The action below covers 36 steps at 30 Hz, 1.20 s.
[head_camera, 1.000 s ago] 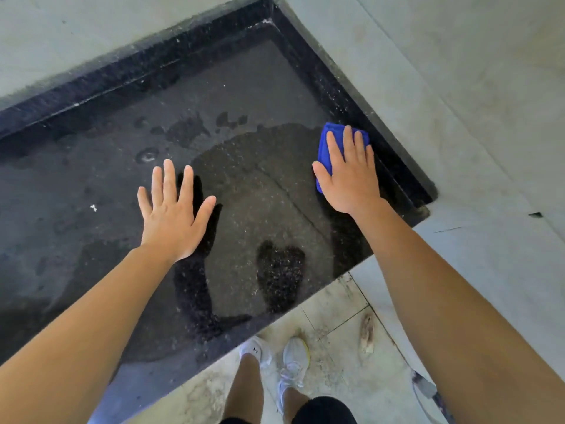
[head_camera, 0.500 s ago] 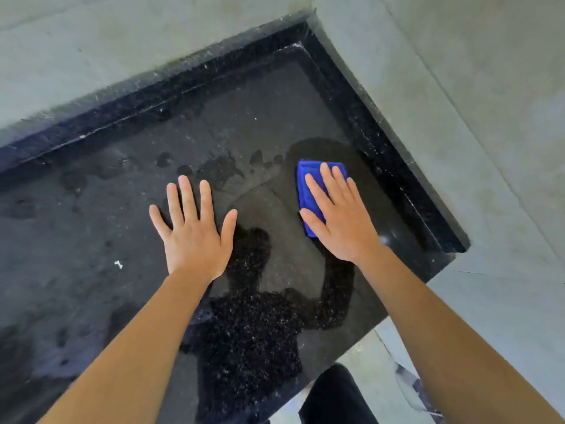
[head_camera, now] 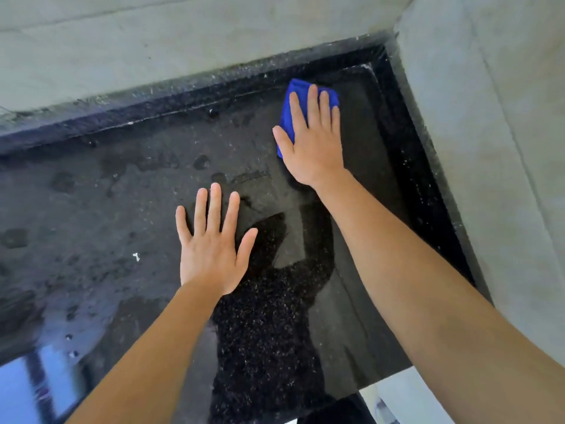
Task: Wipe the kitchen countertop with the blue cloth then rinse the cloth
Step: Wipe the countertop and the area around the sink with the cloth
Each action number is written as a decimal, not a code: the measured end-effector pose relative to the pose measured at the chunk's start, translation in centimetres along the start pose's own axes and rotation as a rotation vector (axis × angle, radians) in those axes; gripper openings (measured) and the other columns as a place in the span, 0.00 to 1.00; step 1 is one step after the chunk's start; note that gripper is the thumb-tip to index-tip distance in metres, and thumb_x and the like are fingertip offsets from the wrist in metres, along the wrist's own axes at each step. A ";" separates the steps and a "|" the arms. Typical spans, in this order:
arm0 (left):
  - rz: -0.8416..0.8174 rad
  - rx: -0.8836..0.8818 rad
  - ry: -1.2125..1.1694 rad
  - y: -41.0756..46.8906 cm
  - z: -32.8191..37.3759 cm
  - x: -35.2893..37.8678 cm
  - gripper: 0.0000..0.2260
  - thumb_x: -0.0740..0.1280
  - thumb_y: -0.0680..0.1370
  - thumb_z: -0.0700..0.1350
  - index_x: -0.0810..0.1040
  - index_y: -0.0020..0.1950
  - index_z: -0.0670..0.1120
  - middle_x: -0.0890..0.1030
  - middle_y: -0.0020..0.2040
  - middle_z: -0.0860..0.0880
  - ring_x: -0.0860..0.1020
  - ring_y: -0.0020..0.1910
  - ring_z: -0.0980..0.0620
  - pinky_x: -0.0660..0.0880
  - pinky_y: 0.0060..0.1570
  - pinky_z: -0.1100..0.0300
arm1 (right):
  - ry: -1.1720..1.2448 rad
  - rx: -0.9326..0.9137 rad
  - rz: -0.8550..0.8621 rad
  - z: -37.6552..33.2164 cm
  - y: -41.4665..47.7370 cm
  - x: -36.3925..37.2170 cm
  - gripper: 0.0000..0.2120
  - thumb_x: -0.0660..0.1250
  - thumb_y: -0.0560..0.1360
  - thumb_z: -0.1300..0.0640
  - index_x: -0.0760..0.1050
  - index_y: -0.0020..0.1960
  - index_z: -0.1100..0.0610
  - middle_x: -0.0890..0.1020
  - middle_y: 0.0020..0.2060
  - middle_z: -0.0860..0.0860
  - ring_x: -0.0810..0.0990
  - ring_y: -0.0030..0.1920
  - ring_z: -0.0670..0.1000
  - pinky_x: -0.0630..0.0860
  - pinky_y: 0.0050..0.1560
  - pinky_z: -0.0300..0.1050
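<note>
The black speckled countertop (head_camera: 101, 209) fills the view, dusty and marked with damp patches. A folded blue cloth (head_camera: 293, 99) lies flat on it near the far right corner. My right hand (head_camera: 312, 142) presses down on the cloth with fingers stretched out, covering most of it; only the far and left edges show. My left hand (head_camera: 211, 243) rests palm down on the bare counter in the middle, fingers spread, holding nothing.
Grey walls (head_camera: 153, 41) border the counter at the back and on the right (head_camera: 489, 148), behind a raised black rim (head_camera: 412, 142). A small white speck (head_camera: 136, 256) lies left of my left hand. The counter's front edge shows at the lower right.
My right hand has slid the cloth away from me, from the right side up into the far right corner. My left hand has stayed planted on the counter.
</note>
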<state>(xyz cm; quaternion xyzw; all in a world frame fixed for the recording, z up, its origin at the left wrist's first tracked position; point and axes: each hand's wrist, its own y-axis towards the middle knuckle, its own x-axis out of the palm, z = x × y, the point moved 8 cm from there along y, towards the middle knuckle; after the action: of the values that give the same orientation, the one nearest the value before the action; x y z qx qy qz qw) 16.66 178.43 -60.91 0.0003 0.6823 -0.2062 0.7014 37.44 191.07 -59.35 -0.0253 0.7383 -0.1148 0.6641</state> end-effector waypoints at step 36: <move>0.032 -0.063 -0.025 -0.2 0.2 -0.6 0.36 0.42 0.80 0.69 0.50 0.82 0.50 0.48 0.83 0.44 0.44 0.81 0.44 0.42 0.77 0.38 | -0.013 0.168 0.061 13.0 -14.3 1.3 0.33 0.49 0.82 0.39 0.52 0.81 0.56 0.54 0.79 0.63 0.52 0.79 0.63 0.51 0.78 0.60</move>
<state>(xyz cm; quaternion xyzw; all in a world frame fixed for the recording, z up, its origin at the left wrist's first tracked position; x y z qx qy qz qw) 16.85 178.35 -60.31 -0.0138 0.6796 -0.1734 0.7127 48.51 175.14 -58.86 0.0524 0.7223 -0.1559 0.6718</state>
